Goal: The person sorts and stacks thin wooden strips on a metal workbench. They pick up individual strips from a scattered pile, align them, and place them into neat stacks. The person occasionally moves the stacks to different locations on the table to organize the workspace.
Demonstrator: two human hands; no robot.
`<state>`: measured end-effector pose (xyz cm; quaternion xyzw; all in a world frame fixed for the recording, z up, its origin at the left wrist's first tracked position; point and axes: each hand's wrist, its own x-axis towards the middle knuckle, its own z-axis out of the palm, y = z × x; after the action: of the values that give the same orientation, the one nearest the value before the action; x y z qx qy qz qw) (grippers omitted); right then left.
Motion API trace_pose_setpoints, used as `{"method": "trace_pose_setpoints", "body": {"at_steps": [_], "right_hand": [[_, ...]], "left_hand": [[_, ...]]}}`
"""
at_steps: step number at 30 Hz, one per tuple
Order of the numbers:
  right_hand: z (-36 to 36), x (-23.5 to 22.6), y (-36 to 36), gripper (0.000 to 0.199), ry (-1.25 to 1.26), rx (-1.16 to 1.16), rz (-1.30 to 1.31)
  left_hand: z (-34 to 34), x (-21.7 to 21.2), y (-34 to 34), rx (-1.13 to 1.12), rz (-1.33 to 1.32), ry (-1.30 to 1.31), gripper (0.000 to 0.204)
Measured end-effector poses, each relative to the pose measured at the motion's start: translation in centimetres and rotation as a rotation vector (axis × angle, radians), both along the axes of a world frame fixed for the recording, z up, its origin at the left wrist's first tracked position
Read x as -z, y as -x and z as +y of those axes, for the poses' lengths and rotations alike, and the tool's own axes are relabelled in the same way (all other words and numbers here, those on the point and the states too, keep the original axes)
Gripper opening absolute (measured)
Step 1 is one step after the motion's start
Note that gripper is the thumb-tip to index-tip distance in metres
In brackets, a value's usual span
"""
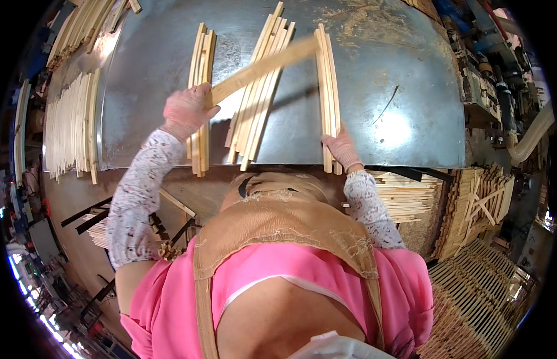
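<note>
Raised over the metal table, my left hand [187, 109] is closed round the near end of a flat wooden slat [263, 67]. The slat slants up to the right, above a fanned middle bundle of wooden strips [268, 90]; its far end is slightly blurred. My right hand [343, 148] grips the near end of a narrow bundle of wooden strips [327, 90] lying on the table at the right, its thumb across them. Partly behind my left hand lies another small bundle of strips [201, 60].
The metal table [404, 78] has a dark curved mark and sawdust at its far side. Stacked strips [72, 122] stand at the left, with more wood [87, 27] beyond. Below the right edge are a strip pile [404, 197] and slatted stacks [476, 293]. Machinery [494, 90] borders the right.
</note>
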<state>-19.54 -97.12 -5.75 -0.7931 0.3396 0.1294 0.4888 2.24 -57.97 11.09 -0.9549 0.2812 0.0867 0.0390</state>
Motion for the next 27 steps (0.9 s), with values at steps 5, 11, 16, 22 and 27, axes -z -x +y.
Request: {"method": "trace_pose_setpoints", "body": {"at_steps": [5,11,16,22,27], "right_hand": [[3.4,-5.1,-2.0,0.082,0.619,-0.212,0.260],[9.6,-10.0,-0.4,0.068,0.129,0.089,-0.129],[12.5,-12.2,3.5,0.039,-0.417,0.504,-0.298],[-2.7,-2.2,25.0,0.027,0.324,1.082,-0.333],[-11.3,13.4,37.5,0.024,0.812,0.652,0.444]], "left_hand": [[-0.4,4.1,1.8,-0.357,0.265,0.602,0.065],[-11.7,6.8,3.9,-0.413,0.631,1.076,0.048],[-19.1,5.6,9.1,-0.133,1.024,1.142,0.042],[-9.3,10.9,2.8,-0.302,0.102,0.991,0.087],[1.5,15.9,2.5,-0.759,0.018,0.475,0.107]]}}
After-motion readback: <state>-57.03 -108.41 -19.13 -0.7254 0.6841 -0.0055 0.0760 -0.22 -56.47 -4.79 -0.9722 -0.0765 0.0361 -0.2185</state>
